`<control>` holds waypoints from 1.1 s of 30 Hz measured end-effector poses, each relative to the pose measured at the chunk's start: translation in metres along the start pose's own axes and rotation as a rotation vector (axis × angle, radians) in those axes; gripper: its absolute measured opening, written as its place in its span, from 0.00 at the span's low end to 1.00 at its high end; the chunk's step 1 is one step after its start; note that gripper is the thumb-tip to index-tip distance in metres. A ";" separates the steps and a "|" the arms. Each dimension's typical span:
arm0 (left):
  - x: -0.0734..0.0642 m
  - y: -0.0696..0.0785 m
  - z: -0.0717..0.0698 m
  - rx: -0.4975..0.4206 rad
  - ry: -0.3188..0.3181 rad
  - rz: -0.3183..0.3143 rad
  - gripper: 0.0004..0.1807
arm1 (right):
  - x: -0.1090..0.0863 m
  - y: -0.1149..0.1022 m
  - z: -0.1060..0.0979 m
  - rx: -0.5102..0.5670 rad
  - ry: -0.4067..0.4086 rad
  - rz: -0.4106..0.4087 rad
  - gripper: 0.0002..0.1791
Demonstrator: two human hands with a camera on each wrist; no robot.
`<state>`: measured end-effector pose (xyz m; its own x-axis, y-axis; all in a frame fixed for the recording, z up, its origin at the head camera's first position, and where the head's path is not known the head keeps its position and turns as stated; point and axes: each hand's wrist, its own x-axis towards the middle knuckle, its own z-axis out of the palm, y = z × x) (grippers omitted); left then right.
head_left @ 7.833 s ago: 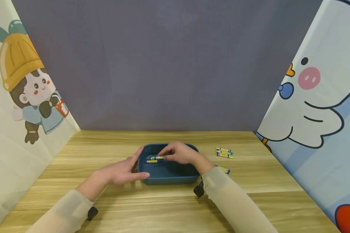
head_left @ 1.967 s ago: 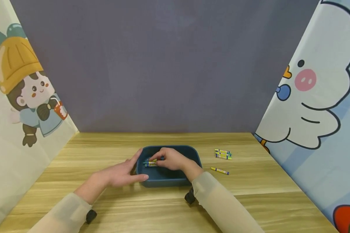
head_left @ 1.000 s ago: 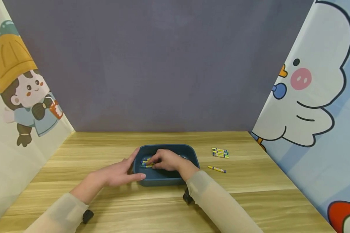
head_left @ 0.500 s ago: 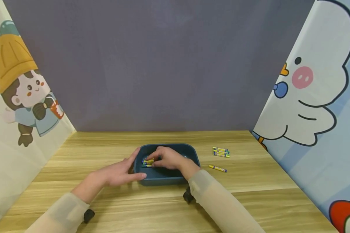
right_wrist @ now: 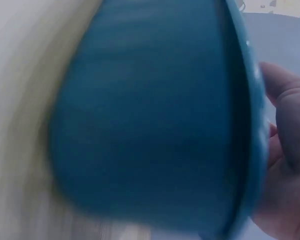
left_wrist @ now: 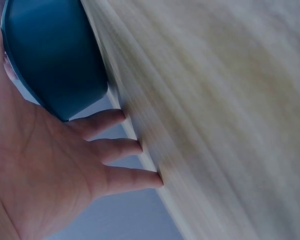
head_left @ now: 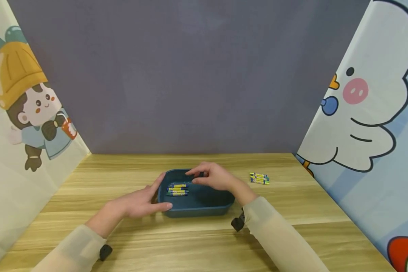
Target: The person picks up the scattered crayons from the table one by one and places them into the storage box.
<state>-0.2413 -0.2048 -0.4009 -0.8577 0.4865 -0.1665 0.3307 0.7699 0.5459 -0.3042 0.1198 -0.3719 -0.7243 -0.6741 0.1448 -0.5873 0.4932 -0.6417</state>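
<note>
A dark blue rectangular bin (head_left: 198, 212) stands on the wooden table, and a row of several yellow-wrapped crayons (head_left: 178, 190) lies side by side in its left part. My left hand (head_left: 139, 202) rests against the bin's left end, its thumb at the front rim and the other fingers spread straight. In the left wrist view, fingertips of the left hand (left_wrist: 55, 160) meet the tabletop beside the bin. Over the bin's back right part, my right hand (head_left: 212, 176) hovers with fingers loosely bent and nothing between them. Blurred bin wall (right_wrist: 145, 115) fills the right wrist view.
A small group of several crayons (head_left: 259, 178) lies on the table (head_left: 163, 245), right of the bin. A grey panel (head_left: 190, 83) rises behind the table. Cartoon-printed side walls (head_left: 363, 143) flank it.
My right hand has let go of the crayons in the bin and moved up and right. The row of crayons shows fully. My right forearm now covers the single crayon's spot. The left hand stays put.
</note>
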 end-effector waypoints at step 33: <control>-0.001 0.002 0.004 0.047 0.015 -0.010 0.64 | -0.169 0.117 -0.075 -0.007 -0.026 0.215 0.22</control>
<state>-0.2384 -0.2015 -0.4028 -0.8670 0.4723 -0.1590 0.3397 0.7935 0.5049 -0.2776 0.3329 -0.4146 -0.8237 -0.5668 -0.0144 -0.4229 0.6311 -0.6502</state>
